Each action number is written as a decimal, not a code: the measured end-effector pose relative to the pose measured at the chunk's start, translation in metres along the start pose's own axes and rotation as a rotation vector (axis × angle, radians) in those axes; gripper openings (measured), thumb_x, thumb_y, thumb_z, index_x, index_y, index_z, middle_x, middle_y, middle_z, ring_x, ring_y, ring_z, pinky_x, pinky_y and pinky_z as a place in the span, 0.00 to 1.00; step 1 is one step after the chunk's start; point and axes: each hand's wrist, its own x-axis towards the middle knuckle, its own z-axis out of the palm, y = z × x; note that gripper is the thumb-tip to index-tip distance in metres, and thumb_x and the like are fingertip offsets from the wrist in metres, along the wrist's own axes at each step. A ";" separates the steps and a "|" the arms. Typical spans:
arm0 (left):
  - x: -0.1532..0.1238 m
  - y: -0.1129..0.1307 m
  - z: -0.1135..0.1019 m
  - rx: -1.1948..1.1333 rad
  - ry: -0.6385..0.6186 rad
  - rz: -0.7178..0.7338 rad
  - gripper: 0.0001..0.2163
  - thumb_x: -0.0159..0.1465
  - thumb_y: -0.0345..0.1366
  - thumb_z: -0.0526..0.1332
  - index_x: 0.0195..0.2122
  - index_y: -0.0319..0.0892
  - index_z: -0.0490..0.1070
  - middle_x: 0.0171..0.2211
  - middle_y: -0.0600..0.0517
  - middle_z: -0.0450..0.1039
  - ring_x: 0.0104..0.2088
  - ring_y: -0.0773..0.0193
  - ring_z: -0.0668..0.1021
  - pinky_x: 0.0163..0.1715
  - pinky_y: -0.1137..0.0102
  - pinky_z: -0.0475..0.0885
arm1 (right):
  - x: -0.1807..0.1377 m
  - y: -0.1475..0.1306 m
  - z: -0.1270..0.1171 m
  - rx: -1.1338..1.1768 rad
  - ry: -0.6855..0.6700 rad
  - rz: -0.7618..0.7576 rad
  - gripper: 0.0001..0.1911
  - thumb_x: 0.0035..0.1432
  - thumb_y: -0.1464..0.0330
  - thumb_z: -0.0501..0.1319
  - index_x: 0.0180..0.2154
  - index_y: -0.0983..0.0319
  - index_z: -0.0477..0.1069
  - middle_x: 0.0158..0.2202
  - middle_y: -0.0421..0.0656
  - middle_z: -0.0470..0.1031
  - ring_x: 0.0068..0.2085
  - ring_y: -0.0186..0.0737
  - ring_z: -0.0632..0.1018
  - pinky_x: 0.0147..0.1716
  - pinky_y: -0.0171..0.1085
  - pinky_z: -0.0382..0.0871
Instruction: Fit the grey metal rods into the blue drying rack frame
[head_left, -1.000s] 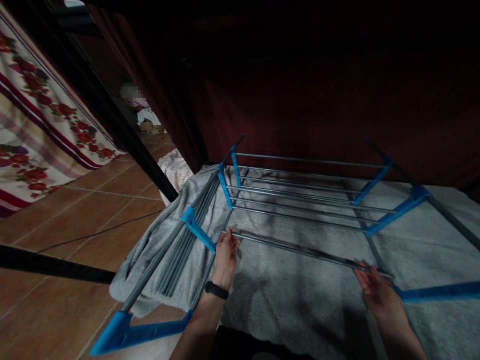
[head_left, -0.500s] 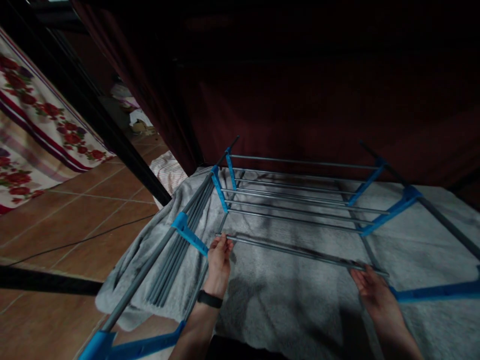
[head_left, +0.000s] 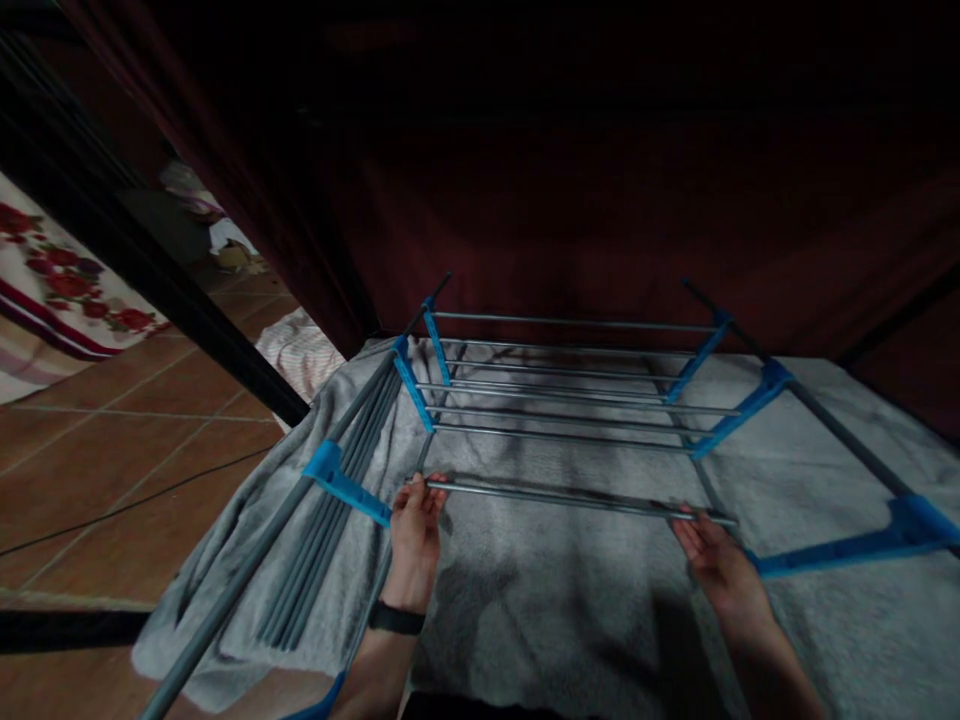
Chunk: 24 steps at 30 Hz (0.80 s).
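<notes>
My left hand [head_left: 416, 525], with a dark band on the wrist, is closed on the left end of a thin grey metal tube [head_left: 551, 497]. Near the tube's other end, my right hand [head_left: 712, 555] holds it with fingers underneath and thumb on top. The tube lies crosswise between the two sides of a rack frame with blue plastic brackets. One left bracket [head_left: 349, 485] is beside my left hand, and a right bracket [head_left: 840, 550] is beyond my right hand. Farther back, several crossbars [head_left: 562, 434] join the far brackets.
A bundle of loose grey tubes [head_left: 330, 520] lies along the left on a grey blanket [head_left: 540, 620]. Dark red curtains [head_left: 600, 230] hang behind. A black post [head_left: 187, 270] slants at the left, over a tiled floor [head_left: 150, 450] with a cable [head_left: 142, 500].
The view has turned slightly right, so the rack and hands appear farther left. Both hands keep hold of the same tube, which stays crosswise.
</notes>
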 end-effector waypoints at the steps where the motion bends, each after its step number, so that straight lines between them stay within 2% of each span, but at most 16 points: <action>1: 0.001 0.000 0.000 0.002 0.004 0.000 0.15 0.72 0.25 0.71 0.30 0.44 0.70 0.29 0.55 0.82 0.34 0.66 0.87 0.35 0.75 0.80 | 0.001 -0.001 0.003 -0.002 0.029 0.033 0.16 0.45 0.65 0.83 0.31 0.56 0.79 0.36 0.42 0.85 0.42 0.46 0.89 0.53 0.45 0.89; 4: 0.006 0.000 0.000 0.026 0.027 -0.009 0.15 0.70 0.24 0.70 0.30 0.44 0.68 0.30 0.55 0.83 0.34 0.65 0.87 0.34 0.75 0.79 | -0.002 -0.008 0.011 0.034 0.040 0.077 0.17 0.47 0.66 0.84 0.32 0.55 0.77 0.36 0.39 0.86 0.41 0.43 0.89 0.54 0.45 0.88; 7: 0.012 -0.002 -0.003 0.059 0.027 -0.005 0.14 0.69 0.24 0.69 0.30 0.45 0.68 0.32 0.54 0.84 0.35 0.64 0.88 0.36 0.73 0.80 | -0.008 -0.014 0.019 0.112 0.003 0.069 0.18 0.46 0.69 0.83 0.31 0.55 0.75 0.35 0.38 0.86 0.40 0.42 0.89 0.50 0.42 0.89; 12: 0.022 -0.004 -0.006 0.140 0.007 0.014 0.09 0.68 0.26 0.67 0.32 0.45 0.75 0.36 0.52 0.85 0.39 0.63 0.87 0.40 0.71 0.81 | -0.011 -0.018 0.028 0.177 -0.033 0.058 0.19 0.46 0.73 0.83 0.33 0.56 0.76 0.37 0.37 0.88 0.40 0.39 0.89 0.47 0.39 0.89; 15: 0.026 -0.002 -0.004 0.156 0.026 -0.020 0.08 0.68 0.27 0.65 0.33 0.45 0.76 0.35 0.52 0.84 0.40 0.62 0.86 0.43 0.69 0.81 | -0.009 -0.021 0.031 0.211 -0.021 0.045 0.18 0.48 0.71 0.84 0.33 0.56 0.76 0.36 0.36 0.87 0.38 0.38 0.88 0.46 0.39 0.89; 19: 0.028 0.000 -0.002 0.202 0.030 0.016 0.07 0.68 0.34 0.65 0.32 0.48 0.74 0.34 0.50 0.82 0.43 0.55 0.86 0.45 0.63 0.82 | -0.010 -0.028 0.035 0.199 0.030 0.007 0.19 0.50 0.68 0.85 0.34 0.54 0.76 0.30 0.31 0.84 0.31 0.35 0.85 0.43 0.39 0.88; 24: 0.025 0.000 -0.001 0.221 0.017 0.025 0.07 0.70 0.33 0.64 0.33 0.49 0.73 0.34 0.51 0.83 0.44 0.54 0.87 0.42 0.64 0.82 | -0.017 -0.042 0.043 0.207 0.026 -0.028 0.19 0.47 0.68 0.86 0.34 0.54 0.78 0.30 0.31 0.84 0.32 0.36 0.85 0.42 0.39 0.87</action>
